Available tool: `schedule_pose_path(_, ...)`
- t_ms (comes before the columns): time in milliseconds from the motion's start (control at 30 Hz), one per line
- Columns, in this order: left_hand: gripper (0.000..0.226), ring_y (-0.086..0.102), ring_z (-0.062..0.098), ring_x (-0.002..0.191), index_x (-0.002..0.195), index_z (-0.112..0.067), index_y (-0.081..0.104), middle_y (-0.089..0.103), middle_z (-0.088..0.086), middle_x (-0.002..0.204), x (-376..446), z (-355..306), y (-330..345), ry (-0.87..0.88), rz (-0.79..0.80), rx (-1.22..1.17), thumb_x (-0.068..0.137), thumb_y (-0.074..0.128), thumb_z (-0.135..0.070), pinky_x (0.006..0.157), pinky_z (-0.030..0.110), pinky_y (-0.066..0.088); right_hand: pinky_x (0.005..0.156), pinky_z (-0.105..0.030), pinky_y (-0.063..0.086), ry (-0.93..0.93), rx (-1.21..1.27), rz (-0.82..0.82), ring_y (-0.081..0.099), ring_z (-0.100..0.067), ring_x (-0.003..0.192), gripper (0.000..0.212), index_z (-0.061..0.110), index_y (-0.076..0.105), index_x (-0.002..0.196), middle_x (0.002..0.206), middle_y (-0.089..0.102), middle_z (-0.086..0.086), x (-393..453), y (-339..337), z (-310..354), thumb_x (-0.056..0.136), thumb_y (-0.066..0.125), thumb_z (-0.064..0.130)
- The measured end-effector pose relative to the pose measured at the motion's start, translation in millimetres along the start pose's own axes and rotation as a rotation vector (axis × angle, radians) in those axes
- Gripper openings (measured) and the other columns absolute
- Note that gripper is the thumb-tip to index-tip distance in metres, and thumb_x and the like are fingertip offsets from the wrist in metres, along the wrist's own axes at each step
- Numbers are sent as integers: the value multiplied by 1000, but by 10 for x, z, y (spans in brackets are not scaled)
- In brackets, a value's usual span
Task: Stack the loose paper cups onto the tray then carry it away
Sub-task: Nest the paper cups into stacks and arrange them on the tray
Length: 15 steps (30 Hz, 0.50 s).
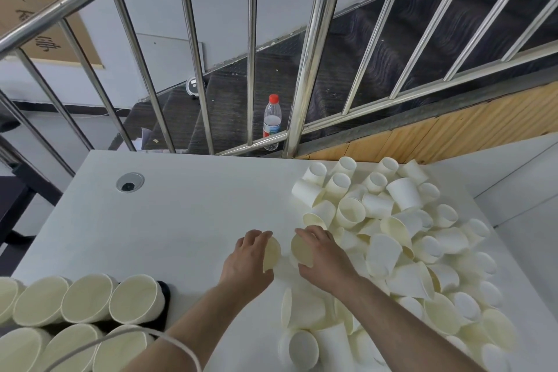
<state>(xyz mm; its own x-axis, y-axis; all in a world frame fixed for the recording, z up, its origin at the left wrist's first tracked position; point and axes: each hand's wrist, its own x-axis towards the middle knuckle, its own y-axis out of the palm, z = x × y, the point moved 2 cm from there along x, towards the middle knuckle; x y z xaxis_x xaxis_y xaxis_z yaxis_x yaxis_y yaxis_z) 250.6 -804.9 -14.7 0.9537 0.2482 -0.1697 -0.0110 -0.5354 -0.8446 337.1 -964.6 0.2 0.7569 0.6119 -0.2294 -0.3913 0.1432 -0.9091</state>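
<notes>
Nearest the camera, at the lower left, stand stacked columns of cream paper cups (87, 302) lying on their sides with mouths toward the viewer, resting on a dark tray (164, 299) of which only an edge shows. A thin white cable (181, 344) loops over the left forearm. Just beyond, over the white tabletop (151, 220), the two hands meet. The left hand (247, 260) curls its fingers round one cream paper cup (271, 254), mouth turned rightward; the right hand (323, 254) grips a second cream paper cup (302, 251), mouth turned leftward and toward the viewer. The two cups lie just apart, rims nearly facing — their long axes run roughly along one left-to-right line. For nesting, one cup has to be reversed or re-angled so that its base enters the other's mouth; this is a judgement from how the rims stand. The tray stacks lie to the left of and nearer than the left hand, which is therefore the closer hand for depositing. To the right of the right hand, touching its fingers' far side, spreads the loose heap of white and cream paper cups (407, 235), tumbled in all directions. Further off sits a round grey cable port (129, 182) in the tabletop, then a stainless steel railing (305, 100), and behind it a clear plastic bottle with a red cap (272, 121) on the dark stairs.
</notes>
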Motion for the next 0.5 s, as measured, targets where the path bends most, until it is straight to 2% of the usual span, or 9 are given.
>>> schedule_pose_path(300,73,37,15,128,144,-31,27,31,-11,143,-663,-77,-109,17,-109,-37,80,61,-31,88,28,48,94,-28,46,-87,12,-99,28,-12,135,70,28,29,149,146,28,10,-590,-83,365,86,59,22)
schedule_pose_path(500,71,39,16,127,144,-27,31,35,-9,143,-1365,-39,-112,41,-166,-75,82,64,-37,96,28,44,91,-28,47,-121,26,-121,26,-11,135,71,28,30,149,146,28,10,-1127,70,607,84,60,21)
